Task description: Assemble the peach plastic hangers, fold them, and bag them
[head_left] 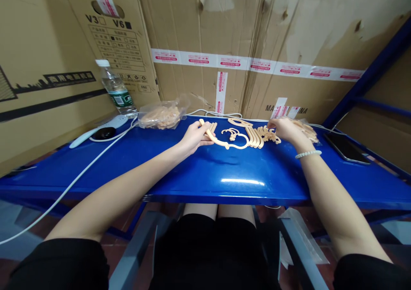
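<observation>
The right hand (284, 129) partly hides the bag (310, 131) behind it; whether its fingertips (270, 123) grip a curved piece (271, 135) is unclear. Tape (281, 109) covers part of the lettering (270, 108) on the far cardboard (199, 29). Small print (118, 46) on the left box (48, 33) is blurred.

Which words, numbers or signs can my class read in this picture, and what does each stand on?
"V3", unfilled checkbox: left carton
"V6", filled checkbox: left carton
"商用电脑", following characters blurred: left carton
"MA" and "INA", set apart: back cardboard
Too small, blurred or cut off to read: the left carton's top lettering, table and small symbols; red print on the white tape; the label on the bottle.
Curved pieces: no readable text.
</observation>
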`<state>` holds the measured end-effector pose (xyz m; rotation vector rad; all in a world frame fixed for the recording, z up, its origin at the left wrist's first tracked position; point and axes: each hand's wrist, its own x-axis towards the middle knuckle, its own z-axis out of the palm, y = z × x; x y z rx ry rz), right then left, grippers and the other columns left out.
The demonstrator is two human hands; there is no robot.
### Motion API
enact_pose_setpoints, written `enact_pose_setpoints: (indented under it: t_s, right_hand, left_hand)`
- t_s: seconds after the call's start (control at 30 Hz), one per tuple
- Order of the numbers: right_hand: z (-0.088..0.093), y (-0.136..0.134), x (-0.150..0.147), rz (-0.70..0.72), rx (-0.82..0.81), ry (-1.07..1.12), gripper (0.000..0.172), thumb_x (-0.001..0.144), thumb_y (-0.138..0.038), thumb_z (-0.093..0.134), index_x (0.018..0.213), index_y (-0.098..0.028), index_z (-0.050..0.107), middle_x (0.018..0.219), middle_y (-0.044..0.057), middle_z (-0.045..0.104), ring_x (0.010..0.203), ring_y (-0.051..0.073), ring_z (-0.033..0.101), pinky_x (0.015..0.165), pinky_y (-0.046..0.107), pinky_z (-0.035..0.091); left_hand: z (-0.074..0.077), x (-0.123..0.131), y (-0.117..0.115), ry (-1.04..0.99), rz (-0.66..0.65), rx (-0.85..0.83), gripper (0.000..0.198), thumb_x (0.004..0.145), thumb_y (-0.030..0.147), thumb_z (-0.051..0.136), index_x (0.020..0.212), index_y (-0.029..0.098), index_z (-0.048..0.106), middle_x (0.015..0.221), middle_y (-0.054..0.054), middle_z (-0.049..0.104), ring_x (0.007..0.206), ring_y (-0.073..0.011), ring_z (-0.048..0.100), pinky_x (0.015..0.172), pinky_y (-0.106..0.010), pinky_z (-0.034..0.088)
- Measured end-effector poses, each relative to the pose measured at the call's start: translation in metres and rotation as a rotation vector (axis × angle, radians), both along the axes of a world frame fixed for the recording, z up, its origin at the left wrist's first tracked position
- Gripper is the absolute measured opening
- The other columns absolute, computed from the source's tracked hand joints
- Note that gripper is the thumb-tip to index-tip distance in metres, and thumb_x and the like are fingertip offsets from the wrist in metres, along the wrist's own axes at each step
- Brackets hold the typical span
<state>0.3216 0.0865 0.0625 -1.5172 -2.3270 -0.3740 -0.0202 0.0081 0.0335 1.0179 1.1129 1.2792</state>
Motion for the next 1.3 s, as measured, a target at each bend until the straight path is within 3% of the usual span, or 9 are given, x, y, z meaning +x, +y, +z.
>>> enact_pose_setpoints:
  t_s: [0.2, 0.37, 0.5, 0.77, 0.9, 0.97, 1.07, 1.2, 1.3]
  right_hand:
    - [-0.005, -0.044, -0.075, 0.276, 0.222, 0.142, 0.029, 0.092, -0.014, 0.047, 0.110, -0.016, 0.069, 0.102, 0.011, 0.075, 0.091, 0.023, 0.069, 0.079, 0.033, 0.054]
    - [-0.022, -0.081, -0.124, 0.573, 0.434, 0.042, 0.029, 0.097, -0.023, 0.052, 0.123, -0.018, 0.065, 0.114, 0.011, 0.074, 0.102, 0.025, 0.068, 0.079, 0.036, 0.055]
    - [-0.026, -0.081, -0.125, 0.489, 0.476, -0.023, 0.032, 0.099, -0.029, 0.054, 0.126, -0.014, 0.065, 0.112, 0.013, 0.075, 0.113, 0.031, 0.064, 0.081, 0.040, 0.055]
    - [-0.021, -0.075, -0.120, 0.440, 0.369, -0.043, 0.025, 0.103, -0.030, 0.050, 0.111, -0.019, 0.071, 0.105, 0.009, 0.075, 0.096, 0.023, 0.069, 0.064, 0.031, 0.047]
    - [-0.021, -0.075, -0.118, 0.423, 0.369, -0.033, 0.024, 0.102, -0.031, 0.052, 0.108, -0.019, 0.072, 0.104, 0.008, 0.075, 0.091, 0.021, 0.069, 0.061, 0.030, 0.044]
    - [-0.021, -0.075, -0.117, 0.404, 0.373, -0.037, 0.024, 0.101, -0.031, 0.053, 0.103, -0.019, 0.073, 0.103, 0.008, 0.075, 0.088, 0.021, 0.069, 0.062, 0.030, 0.043]
    - [-0.020, -0.075, -0.116, 0.373, 0.380, -0.066, 0.023, 0.101, -0.031, 0.054, 0.099, -0.019, 0.073, 0.101, 0.008, 0.075, 0.086, 0.020, 0.068, 0.061, 0.031, 0.041]
    - [-0.022, -0.077, -0.120, 0.409, 0.416, -0.115, 0.023, 0.100, -0.031, 0.054, 0.095, -0.019, 0.073, 0.091, 0.008, 0.074, 0.091, 0.022, 0.065, 0.063, 0.032, 0.040]
    - [-0.025, -0.080, -0.124, 0.457, 0.448, -0.161, 0.025, 0.101, -0.031, 0.052, 0.092, -0.019, 0.072, 0.089, 0.008, 0.073, 0.092, 0.023, 0.061, 0.064, 0.033, 0.040]
  left_hand:
    - [0.002, 0.004, -0.005, -0.111, 0.094, 0.065, 0.017, 0.105, 0.021, 0.043, 0.088, 0.019, 0.042, 0.072, -0.001, 0.069, 0.067, -0.0157, 0.075, 0.071, -0.032, 0.063]
    - [-0.002, 0.011, -0.010, -0.188, 0.121, 0.114, 0.017, 0.106, 0.023, 0.042, 0.089, 0.020, 0.041, 0.081, -0.001, 0.070, 0.070, -0.0149, 0.074, 0.077, -0.037, 0.063]
    - [-0.006, 0.014, -0.011, -0.214, 0.112, 0.119, 0.017, 0.106, 0.022, 0.040, 0.089, 0.020, 0.041, 0.076, 0.000, 0.067, 0.068, -0.0157, 0.073, 0.076, -0.038, 0.063]
    - [-0.012, 0.011, -0.002, -0.187, 0.157, 0.205, 0.018, 0.104, 0.027, 0.043, 0.088, 0.021, 0.039, 0.079, -0.001, 0.063, 0.078, -0.0207, 0.075, 0.077, -0.042, 0.063]
    - [-0.013, 0.008, 0.003, -0.097, 0.266, 0.319, 0.005, 0.102, 0.026, 0.047, 0.102, 0.023, 0.043, 0.108, -0.007, 0.062, 0.090, -0.0188, 0.073, 0.084, -0.041, 0.062]
    - [-0.011, 0.004, 0.003, -0.046, 0.328, 0.400, 0.017, 0.097, 0.021, 0.055, 0.111, 0.024, 0.046, 0.127, -0.009, 0.055, 0.110, -0.0206, 0.067, 0.095, -0.041, 0.058]
    - [-0.009, 0.000, -0.004, 0.268, 0.350, 0.659, 0.029, 0.085, 0.012, 0.066, 0.110, 0.022, 0.058, 0.138, -0.009, 0.050, 0.134, -0.0249, 0.050, 0.113, -0.045, 0.044]
    - [-0.015, 0.004, -0.017, 1.112, 0.203, 1.138, 0.023, 0.091, 0.022, 0.063, 0.115, 0.019, 0.064, 0.125, -0.011, 0.064, 0.127, -0.0289, 0.055, 0.121, -0.059, 0.024]
    - [-0.022, 0.010, -0.021, 1.312, 0.152, 1.138, 0.019, 0.098, 0.026, 0.056, 0.113, 0.018, 0.064, 0.118, -0.011, 0.070, 0.125, -0.0305, 0.058, 0.119, -0.059, 0.023]
